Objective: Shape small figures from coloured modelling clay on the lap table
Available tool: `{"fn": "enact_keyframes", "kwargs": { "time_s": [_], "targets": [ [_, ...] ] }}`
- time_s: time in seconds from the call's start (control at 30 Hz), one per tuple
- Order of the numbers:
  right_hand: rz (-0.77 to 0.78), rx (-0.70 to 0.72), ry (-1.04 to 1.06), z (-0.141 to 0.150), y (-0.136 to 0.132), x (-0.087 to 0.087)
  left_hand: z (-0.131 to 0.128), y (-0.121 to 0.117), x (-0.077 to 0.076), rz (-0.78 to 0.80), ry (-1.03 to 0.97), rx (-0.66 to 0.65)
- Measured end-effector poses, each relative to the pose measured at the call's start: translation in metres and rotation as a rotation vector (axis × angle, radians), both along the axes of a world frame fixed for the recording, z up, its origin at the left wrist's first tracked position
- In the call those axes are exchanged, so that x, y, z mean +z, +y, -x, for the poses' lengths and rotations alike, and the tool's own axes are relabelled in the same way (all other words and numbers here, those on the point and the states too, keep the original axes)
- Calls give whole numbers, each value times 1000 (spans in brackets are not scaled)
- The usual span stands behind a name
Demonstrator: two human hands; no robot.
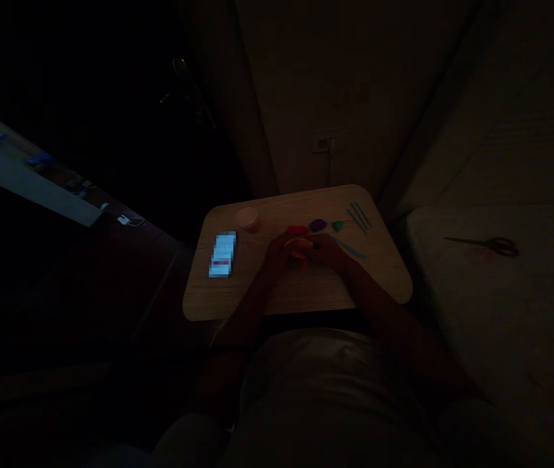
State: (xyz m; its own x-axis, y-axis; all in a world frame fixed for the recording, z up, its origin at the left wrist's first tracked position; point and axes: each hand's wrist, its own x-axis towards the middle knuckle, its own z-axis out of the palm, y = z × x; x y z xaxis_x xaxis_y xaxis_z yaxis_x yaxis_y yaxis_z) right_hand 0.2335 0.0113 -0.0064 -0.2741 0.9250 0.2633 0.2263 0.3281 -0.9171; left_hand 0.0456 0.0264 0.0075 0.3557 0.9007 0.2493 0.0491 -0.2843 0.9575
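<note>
The room is very dark. Both my hands meet over the middle of a small wooden table [238, 296]. My left hand [277, 253] and my right hand [326, 250] are closed together around a small orange-yellow lump [297, 245]. Just behind them lie a red lump [297, 230], a purple lump [318, 225] and a green lump [338, 225] in a row. Thin teal sticks [359, 217] lie at the table's far right, and one more teal tool [349, 247] lies right of my right hand.
A lit phone [223, 254] lies on the table's left part, with a small round pinkish tub [248, 218] behind it. Scissors [488, 244] rest on the pale bed surface to the right. A wall socket [328, 141] is behind the table.
</note>
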Motion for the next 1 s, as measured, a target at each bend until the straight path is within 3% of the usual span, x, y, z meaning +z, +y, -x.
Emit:
{"fn": "enact_keyframes", "kwargs": {
  "time_s": [0.17, 0.43, 0.57, 0.73, 0.87, 1.0],
  "targets": [
    [1, -36, -7, 0, 1, -1, 2, 1, 2, -45, 11, 12],
    [63, -145, 53, 2, 3, -3, 4, 4, -3, 42, 7, 143],
    [52, -206, 169, 2, 5, -2, 3, 6, -8, 79, -68, 133],
    [105, -161, 287, 1, 4, 0, 0, 9, -10, 119, -175, 209],
    [149, -115, 305, -3, 3, -1, 2, 10, -9, 77, -154, 281],
    [161, -116, 277, -4, 4, -3, 3, 10, -7, 47, -113, 269]
  ]
}}
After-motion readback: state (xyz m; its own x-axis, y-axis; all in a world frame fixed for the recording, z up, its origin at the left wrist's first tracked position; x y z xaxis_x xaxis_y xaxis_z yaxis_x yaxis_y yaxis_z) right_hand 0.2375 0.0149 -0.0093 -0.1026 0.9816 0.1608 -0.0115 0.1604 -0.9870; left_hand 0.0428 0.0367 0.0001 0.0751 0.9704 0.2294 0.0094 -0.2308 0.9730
